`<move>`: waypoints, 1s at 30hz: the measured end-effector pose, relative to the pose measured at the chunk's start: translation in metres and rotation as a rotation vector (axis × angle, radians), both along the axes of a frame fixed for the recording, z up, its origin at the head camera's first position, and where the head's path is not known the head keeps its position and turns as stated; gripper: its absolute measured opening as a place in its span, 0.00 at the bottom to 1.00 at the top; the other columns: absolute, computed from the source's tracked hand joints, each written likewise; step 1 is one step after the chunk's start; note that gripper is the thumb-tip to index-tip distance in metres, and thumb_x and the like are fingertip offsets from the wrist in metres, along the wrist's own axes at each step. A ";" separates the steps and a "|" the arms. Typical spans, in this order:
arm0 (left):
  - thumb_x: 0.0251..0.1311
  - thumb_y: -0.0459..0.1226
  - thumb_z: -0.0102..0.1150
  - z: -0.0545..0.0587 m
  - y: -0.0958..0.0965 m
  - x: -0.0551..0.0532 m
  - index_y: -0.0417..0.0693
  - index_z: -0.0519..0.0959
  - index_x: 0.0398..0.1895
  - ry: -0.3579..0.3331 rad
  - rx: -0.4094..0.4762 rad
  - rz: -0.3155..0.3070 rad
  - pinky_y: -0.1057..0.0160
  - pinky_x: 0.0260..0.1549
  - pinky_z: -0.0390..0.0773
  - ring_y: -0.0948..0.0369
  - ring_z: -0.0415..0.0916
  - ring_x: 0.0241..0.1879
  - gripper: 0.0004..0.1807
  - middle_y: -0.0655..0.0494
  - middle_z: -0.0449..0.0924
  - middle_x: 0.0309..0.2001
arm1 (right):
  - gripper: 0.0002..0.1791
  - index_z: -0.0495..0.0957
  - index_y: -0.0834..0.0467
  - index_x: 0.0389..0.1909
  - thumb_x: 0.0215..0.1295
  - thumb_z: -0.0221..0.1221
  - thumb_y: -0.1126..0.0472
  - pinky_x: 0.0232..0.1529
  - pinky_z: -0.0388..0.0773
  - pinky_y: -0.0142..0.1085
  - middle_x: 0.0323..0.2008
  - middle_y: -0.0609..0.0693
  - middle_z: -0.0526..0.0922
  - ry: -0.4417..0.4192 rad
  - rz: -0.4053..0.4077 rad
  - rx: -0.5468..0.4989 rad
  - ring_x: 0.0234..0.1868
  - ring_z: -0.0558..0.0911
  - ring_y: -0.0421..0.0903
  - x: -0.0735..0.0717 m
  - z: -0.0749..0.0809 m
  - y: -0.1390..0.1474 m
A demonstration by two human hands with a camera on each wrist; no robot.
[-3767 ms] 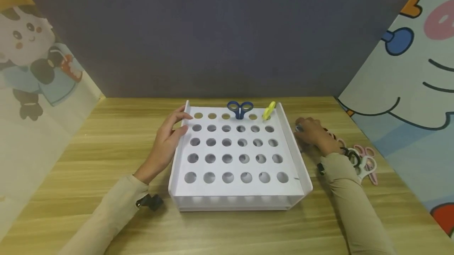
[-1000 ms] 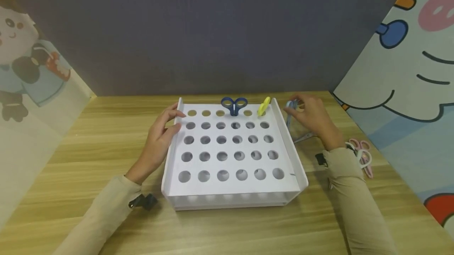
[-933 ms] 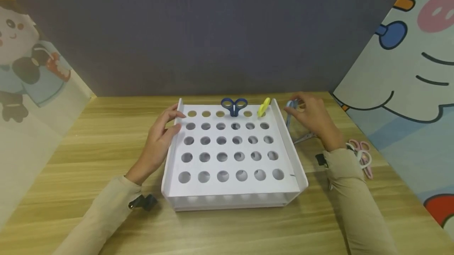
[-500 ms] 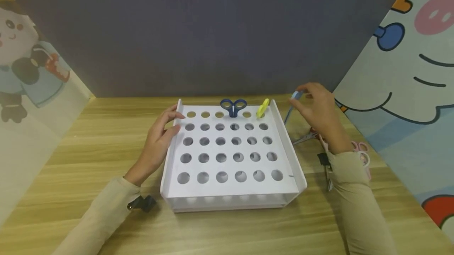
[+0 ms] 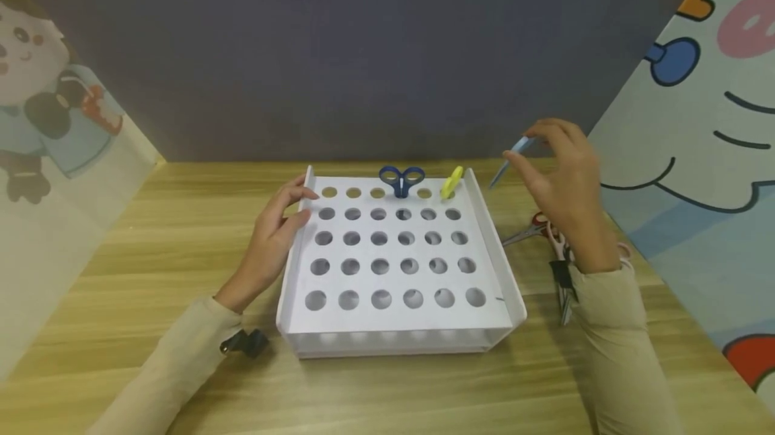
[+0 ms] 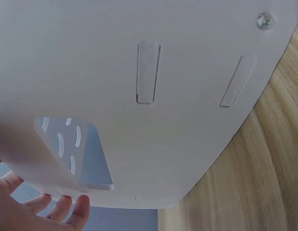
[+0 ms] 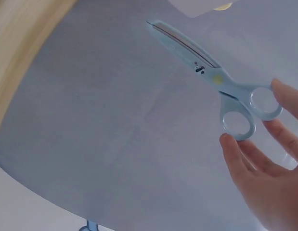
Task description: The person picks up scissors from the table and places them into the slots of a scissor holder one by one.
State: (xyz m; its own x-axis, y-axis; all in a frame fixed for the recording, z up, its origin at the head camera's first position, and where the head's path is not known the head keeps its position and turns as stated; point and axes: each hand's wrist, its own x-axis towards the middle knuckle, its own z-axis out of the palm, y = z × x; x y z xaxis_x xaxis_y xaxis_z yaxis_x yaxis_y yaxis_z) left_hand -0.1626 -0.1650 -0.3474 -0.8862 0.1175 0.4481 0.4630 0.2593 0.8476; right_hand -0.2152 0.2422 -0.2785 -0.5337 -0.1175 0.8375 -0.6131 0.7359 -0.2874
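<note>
A white rack [image 5: 393,317] with rows of round holes stands on the wooden table in the head view. My left hand [image 5: 266,243] holds its left side wall near the back, fingers bent over the edge. Light blue scissors [image 7: 226,89] are pinched at the handle loops by my right hand [image 5: 566,183]. Their blades are together and point down and left, in the air past the rack's back right corner. Upright in back-row holes stand dark blue scissors [image 5: 401,183] and yellow scissors [image 5: 451,183].
Red-handled scissors [image 5: 535,223] lie right of the rack, blades toward its wall. Pink-handled scissors [image 5: 557,241] and others lie partly hidden beneath the right forearm. A dark panel [image 5: 363,58] closes off the table's back, and printed walls flank both sides.
From the table right of the rack, my right hand has picked up the light blue scissors and raised them, lately moving up and rightward. My left hand stays at the rack.
</note>
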 end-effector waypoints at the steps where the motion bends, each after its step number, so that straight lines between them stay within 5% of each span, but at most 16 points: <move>1: 0.72 0.31 0.46 0.000 0.000 0.001 0.35 0.74 0.53 0.001 0.000 0.002 0.66 0.36 0.84 0.52 0.66 0.64 0.13 0.54 0.58 0.75 | 0.20 0.81 0.67 0.44 0.53 0.74 0.64 0.49 0.75 0.41 0.51 0.63 0.80 0.010 -0.004 0.004 0.49 0.79 0.60 0.002 0.002 -0.001; 12: 0.72 0.31 0.46 0.006 0.000 0.004 0.38 0.74 0.53 -0.005 -0.014 0.002 0.65 0.39 0.83 0.53 0.65 0.65 0.12 0.54 0.58 0.75 | 0.20 0.80 0.70 0.44 0.54 0.74 0.63 0.53 0.76 0.53 0.54 0.66 0.79 0.105 -0.002 -0.018 0.47 0.81 0.61 0.025 0.017 -0.013; 23: 0.71 0.31 0.46 0.009 0.001 0.009 0.38 0.74 0.53 -0.014 0.001 0.012 0.65 0.39 0.83 0.52 0.66 0.64 0.12 0.54 0.59 0.74 | 0.20 0.82 0.65 0.39 0.46 0.77 0.66 0.55 0.75 0.37 0.50 0.62 0.83 0.190 0.129 -0.077 0.51 0.81 0.60 0.041 0.033 -0.041; 30: 0.71 0.31 0.47 0.012 0.001 0.012 0.37 0.74 0.53 -0.011 0.004 0.010 0.66 0.40 0.83 0.53 0.66 0.65 0.12 0.53 0.59 0.74 | 0.21 0.82 0.64 0.41 0.45 0.78 0.67 0.58 0.75 0.38 0.51 0.60 0.82 0.207 0.196 -0.035 0.53 0.81 0.58 0.044 0.057 -0.053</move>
State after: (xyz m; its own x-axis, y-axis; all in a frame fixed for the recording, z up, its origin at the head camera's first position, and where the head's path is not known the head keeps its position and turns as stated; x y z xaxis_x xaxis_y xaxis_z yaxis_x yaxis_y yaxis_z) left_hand -0.1511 -0.1638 -0.3356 -0.8922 0.1069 0.4388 0.4510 0.2609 0.8535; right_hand -0.1713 0.1893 -0.2218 -0.3209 -0.1709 0.9316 -0.7912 0.5891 -0.1644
